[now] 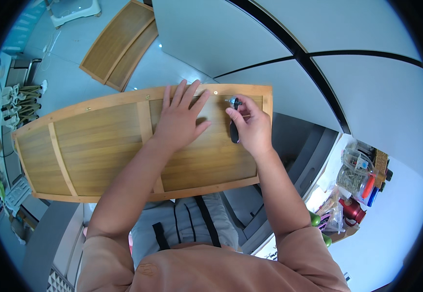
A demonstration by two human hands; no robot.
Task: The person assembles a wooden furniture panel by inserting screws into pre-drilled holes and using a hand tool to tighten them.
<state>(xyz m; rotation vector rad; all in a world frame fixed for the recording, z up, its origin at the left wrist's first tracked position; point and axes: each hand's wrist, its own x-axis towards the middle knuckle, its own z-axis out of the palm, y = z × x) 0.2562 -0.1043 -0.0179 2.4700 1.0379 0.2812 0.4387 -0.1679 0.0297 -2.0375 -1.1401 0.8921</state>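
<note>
A long wooden panel (99,146) with a raised frame and cross strips lies across in front of me. My left hand (182,117) rests flat on it, fingers spread toward the far rail. My right hand (251,124) is closed around a small black-handled tool (234,127) near the panel's right end. A short metal tip (229,100) juts left from the tool's head, close to the far rail; I cannot tell whether it touches the wood. Small brass-coloured fittings, such as this one (216,92), sit along that rail.
Another wooden piece (119,44) lies on the pale floor beyond. White cabinet doors (221,34) stand at the far right. Grey drawers (294,190) are beside my right arm. At right, a plastic jar (351,179) and a red bottle (351,210) stand among clutter.
</note>
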